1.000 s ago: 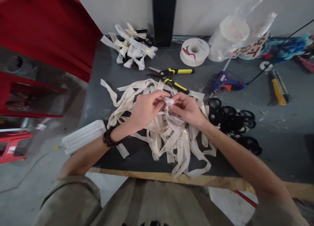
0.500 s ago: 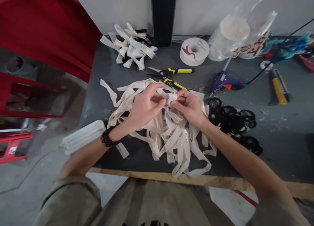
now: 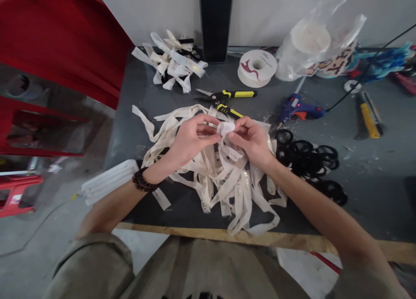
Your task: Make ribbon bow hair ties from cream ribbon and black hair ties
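Between my two hands a white printed ribbon [image 3: 225, 128] is bent into a small loop, its tail hanging toward the pile below. My left hand [image 3: 193, 138] grips the loop's left side between thumb and fingertips. On the other side, my right hand [image 3: 251, 138] pinches the ribbon with thumb and index finger. Under both hands lies a heap of cut cream ribbons [image 3: 240, 195], some with gold lettering. Just beyond the hands, yellow-and-black snips [image 3: 224, 100] lie with their handles spread.
Black hair ties [image 3: 308, 156] are piled right of my forearm. A blue glue gun [image 3: 300, 108] with a cord, a yellow utility knife [image 3: 370, 117] and a ribbon spool [image 3: 258, 68] lie farther back. Finished-looking ribbon bows [image 3: 175, 65] sit back left. A black post [image 3: 216, 26] stands behind.
The ribbon between my hands has opened into a rounder loop. My left fingers have straightened a little, with thumb and fingertips nearer the loop. My right hand stays almost in place.
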`<act>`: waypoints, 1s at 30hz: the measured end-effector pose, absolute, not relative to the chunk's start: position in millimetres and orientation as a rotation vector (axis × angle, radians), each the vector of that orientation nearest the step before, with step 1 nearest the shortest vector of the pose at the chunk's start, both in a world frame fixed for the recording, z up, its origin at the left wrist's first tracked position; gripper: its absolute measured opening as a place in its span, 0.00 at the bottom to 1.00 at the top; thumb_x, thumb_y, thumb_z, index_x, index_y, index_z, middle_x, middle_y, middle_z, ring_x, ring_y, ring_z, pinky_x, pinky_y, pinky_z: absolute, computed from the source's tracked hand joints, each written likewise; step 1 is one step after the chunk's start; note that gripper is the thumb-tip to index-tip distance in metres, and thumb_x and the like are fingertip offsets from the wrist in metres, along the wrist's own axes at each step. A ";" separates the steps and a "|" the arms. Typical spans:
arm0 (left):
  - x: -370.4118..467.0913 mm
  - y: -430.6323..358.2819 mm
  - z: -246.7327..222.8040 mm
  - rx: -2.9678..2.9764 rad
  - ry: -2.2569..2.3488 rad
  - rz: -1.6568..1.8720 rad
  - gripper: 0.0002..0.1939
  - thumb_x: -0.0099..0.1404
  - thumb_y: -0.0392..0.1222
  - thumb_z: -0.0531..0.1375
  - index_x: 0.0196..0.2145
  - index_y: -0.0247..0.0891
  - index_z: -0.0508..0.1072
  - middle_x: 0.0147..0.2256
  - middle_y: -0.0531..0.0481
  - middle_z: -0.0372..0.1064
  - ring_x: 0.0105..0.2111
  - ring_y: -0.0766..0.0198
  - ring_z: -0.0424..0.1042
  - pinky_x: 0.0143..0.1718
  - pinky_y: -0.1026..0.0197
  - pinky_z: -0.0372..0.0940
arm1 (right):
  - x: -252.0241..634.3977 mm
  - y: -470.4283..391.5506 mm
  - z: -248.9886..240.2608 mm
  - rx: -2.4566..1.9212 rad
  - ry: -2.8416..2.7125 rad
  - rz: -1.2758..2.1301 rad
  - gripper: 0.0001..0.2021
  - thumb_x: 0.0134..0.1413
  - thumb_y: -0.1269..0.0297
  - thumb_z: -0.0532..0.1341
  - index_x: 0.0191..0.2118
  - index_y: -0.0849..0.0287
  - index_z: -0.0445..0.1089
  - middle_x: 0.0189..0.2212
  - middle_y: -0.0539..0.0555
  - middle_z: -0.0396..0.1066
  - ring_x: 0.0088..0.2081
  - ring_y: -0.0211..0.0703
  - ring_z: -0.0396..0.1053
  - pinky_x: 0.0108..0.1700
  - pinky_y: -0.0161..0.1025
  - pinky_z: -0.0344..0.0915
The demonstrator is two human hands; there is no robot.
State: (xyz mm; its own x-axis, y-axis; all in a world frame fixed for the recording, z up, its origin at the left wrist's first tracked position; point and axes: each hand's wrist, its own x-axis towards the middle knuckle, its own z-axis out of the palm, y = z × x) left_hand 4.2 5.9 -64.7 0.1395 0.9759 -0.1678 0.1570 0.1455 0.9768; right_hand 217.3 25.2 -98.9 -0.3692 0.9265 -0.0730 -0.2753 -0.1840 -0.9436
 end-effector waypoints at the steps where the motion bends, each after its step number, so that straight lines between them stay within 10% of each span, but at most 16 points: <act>1: 4.8 5.2 -63.9 1.295 1.288 0.932 0.18 0.64 0.38 0.74 0.50 0.42 0.79 0.38 0.49 0.84 0.39 0.60 0.85 0.39 0.61 0.78 | 217.2 25.4 -99.4 -0.878 -1.172 1.671 0.25 0.50 0.49 0.81 0.39 0.53 0.67 0.28 0.44 0.73 0.22 0.30 0.60 0.24 0.34 0.60; 11: 15.8 -8.5 -50.3 1.901 1.379 1.120 0.06 0.67 0.32 0.68 0.33 0.40 0.76 0.32 0.56 0.79 0.31 0.69 0.78 0.37 0.66 0.73 | 217.1 24.1 -103.9 -0.955 -1.251 1.562 0.28 0.44 0.52 0.84 0.41 0.53 0.68 0.32 0.47 0.79 0.25 0.32 0.63 0.27 0.35 0.57; 30: 11.4 -1.8 -49.1 1.689 1.404 0.908 0.10 0.68 0.34 0.68 0.43 0.42 0.88 0.42 0.52 0.87 0.40 0.62 0.86 0.44 0.63 0.82 | 219.9 20.9 -105.7 -0.930 -1.395 1.386 0.17 0.57 0.58 0.77 0.40 0.52 0.67 0.28 0.44 0.74 0.24 0.33 0.61 0.28 0.38 0.58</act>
State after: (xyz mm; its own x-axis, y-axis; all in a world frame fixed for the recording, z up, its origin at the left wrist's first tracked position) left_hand 11.4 -1.8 -49.1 0.1482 0.9872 0.0589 0.4580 -0.1213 0.8807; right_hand 219.9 20.9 -105.7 -0.2813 0.9544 0.1003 -0.0941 0.0766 -0.9926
